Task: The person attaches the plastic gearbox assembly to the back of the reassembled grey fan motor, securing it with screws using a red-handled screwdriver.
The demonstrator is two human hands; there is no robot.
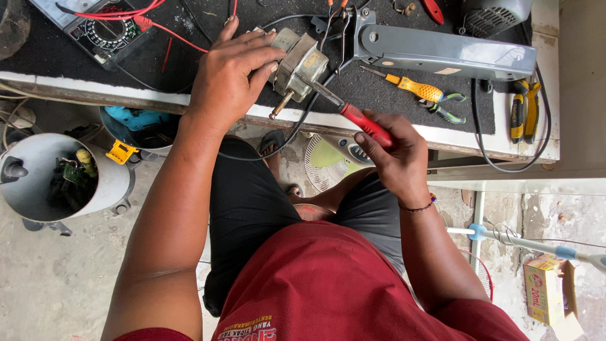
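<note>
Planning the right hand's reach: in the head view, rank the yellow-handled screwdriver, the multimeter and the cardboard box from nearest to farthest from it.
From the right hand:
1. Yellow-handled screwdriver, on the bench just beyond it.
2. Cardboard box, on the floor at lower right.
3. Multimeter, far bench corner, upper left.

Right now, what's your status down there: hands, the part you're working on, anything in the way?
Left hand gripping small motor at bench edge. Right hand holding red-handled screwdriver, tip at motor. Black cable looping under the motor; yellow-handled pliers lying nearby.

I see a yellow-and-red cardboard box (548,292) open on the floor, lower right; a small yellowish label (311,59) marks the motor (299,67)
</note>
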